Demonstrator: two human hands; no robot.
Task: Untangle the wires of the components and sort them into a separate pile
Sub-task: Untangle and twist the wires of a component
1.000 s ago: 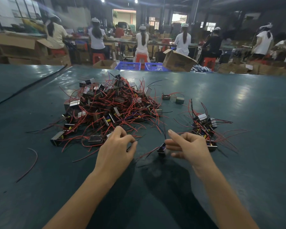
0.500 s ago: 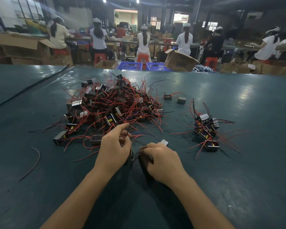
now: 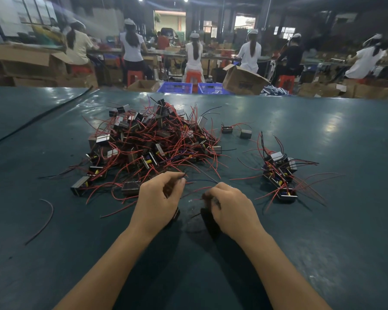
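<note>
- While the tangle (image 3: 150, 148) beyond the fingers is big, the sorted pile (image 3: 280, 173) to their right is small — most of the work looks left.
- Left hand (image 3: 159, 198): fingers curled, pinching wires (image 3: 198, 190); a component (image 3: 177, 214) peeks out under the palm.
- Right hand (image 3: 229, 204): fingers clenched on those wires, just beside the left's.

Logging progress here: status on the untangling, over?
Left grip pinches wires. Right grip curled round wires, blurred. Big pile ahead, sorted pile right. Nothing blocking.

Big tangled pile (image 3: 148, 142) of red-wired components, small sorted pile (image 3: 279, 173) well right
</note>
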